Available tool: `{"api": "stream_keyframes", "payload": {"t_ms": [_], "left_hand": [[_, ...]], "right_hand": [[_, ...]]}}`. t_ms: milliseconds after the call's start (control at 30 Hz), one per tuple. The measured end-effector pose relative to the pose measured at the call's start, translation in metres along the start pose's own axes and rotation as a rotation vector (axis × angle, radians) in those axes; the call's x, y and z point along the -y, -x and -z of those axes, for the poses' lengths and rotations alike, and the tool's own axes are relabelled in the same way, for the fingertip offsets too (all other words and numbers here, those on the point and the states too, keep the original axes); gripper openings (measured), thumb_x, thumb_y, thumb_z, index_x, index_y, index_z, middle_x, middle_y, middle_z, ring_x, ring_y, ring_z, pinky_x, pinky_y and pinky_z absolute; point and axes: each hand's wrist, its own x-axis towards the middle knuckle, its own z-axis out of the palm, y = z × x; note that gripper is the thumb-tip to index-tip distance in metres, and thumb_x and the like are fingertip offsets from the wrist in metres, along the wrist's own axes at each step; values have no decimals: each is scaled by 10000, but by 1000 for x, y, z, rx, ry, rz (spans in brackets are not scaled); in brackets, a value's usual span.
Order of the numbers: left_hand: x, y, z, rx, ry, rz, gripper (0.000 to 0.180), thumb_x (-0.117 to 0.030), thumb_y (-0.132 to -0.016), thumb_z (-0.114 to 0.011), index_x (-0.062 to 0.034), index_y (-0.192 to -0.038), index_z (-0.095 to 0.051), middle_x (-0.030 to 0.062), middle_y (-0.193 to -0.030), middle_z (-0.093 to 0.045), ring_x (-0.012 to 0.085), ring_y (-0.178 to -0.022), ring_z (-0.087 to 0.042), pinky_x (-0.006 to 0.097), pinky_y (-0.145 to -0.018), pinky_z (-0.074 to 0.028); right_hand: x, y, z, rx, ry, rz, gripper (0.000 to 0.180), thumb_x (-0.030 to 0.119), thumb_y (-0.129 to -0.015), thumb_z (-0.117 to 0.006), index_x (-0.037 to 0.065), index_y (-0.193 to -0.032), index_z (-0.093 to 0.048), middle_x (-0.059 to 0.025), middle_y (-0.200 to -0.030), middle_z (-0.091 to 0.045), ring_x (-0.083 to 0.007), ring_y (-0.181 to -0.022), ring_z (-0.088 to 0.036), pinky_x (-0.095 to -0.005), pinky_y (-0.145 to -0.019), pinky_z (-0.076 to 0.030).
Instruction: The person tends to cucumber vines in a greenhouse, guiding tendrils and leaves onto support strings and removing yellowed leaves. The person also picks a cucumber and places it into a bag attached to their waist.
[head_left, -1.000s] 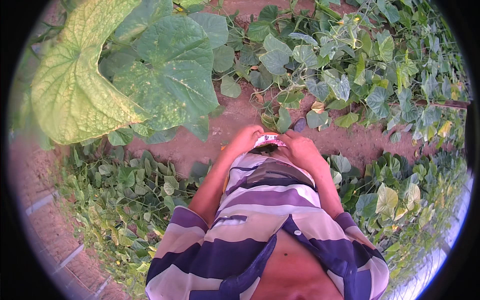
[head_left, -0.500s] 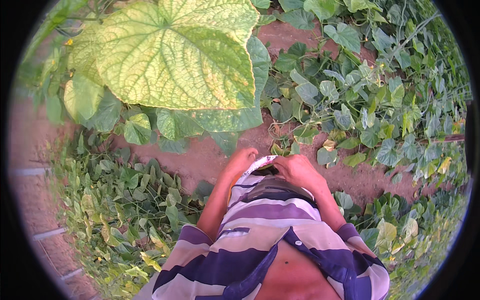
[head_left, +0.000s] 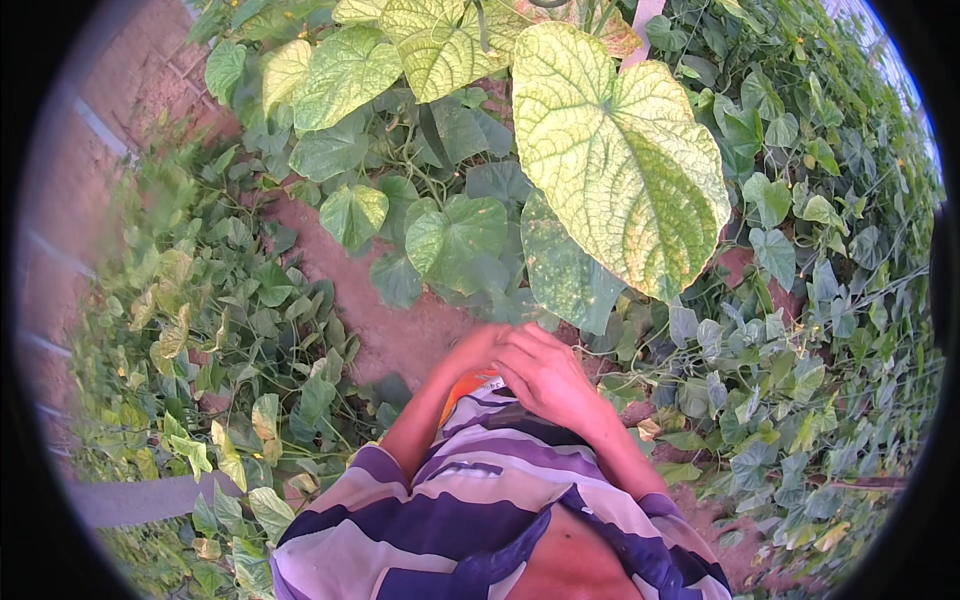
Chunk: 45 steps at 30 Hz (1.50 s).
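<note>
While the half-curled right hand (head_left: 540, 370) overlapped the left hand (head_left: 470, 352) by orange cloth (head_left: 468, 384) near the waist (head_left: 500, 412), I couldn't tell what either grip held, or what was done or left.

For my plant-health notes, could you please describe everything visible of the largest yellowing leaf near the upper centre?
The yellowing vine leaf is broad, thin-looking and heart-shaped, with a notched top, green veins, yellow-green mottling and brownish specks toward its lower edge. It hangs tip down, upper right of centre, overlapping a speckled greener leaf; whether they touch is unclear.
</note>
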Motion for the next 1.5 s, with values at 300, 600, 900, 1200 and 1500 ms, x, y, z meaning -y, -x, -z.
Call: {"api": "stream_keyframes", "payload": {"t_ms": [300, 600, 900, 1200, 1500], "left_hand": [[74, -21, 97, 310, 40, 343, 222, -88, -979, -609, 22, -1160, -678, 156, -1083, -726, 220, -982, -687, 359, -896, -532], [105, -64, 209, 455, 259, 436, 238, -101, -1007, -581, 4, -1204, -664, 96, -1004, -736, 165, -883, -694, 305, -821, -543], [86, -107, 237, 442, 382, 364, 237, -115, -1041, -554, -10, -1220, -667, 66, -1033, -714, 135, -929, -675, 293, -794, -522], [102, -90, 235, 453, 418, 404, 234, -125, -1051, -542, -11, -1206, -675, 61, -1020, -714, 132, -915, -681, 280, -775, -533], [93, -114, 210, 421, 425, 425, 240, -127, -1037, -570, -13, -1225, -667, 73, -1026, -725, 142, -925, -684, 295, -789, -537]], "right_hand": [[-65, -138, -12, -414, 458, -533, 750, 205, -886, -767, 124, -1539, -407, -212, -1552, -393, -424, -1210, -593, -494, -948, -559], [-102, -132, -5, -706, 420, -905, 592, 181, -950, -713, -2, -1457, -470, -244, -1459, -514, -378, -1295, -575, -449, -1035, -514], [-240, -244, -10, -1106, 526, -764, 663, 293, -864, -804, -98, -1318, -521, -283, -1241, -591, -381, -1190, -596, -443, -870, -558], [-267, -224, -2, -894, -359, -689, 204, 72, -1005, -622, -35, -1174, -659, -81, -922, -758, -161, -851, -722, -315, -763, -555], [-249, -185, 4, -697, -281, -732, 252, 138, -1009, -683, 9, -1226, -682, -63, -985, -747, -126, -942, -711, -278, -879, -525]]}}
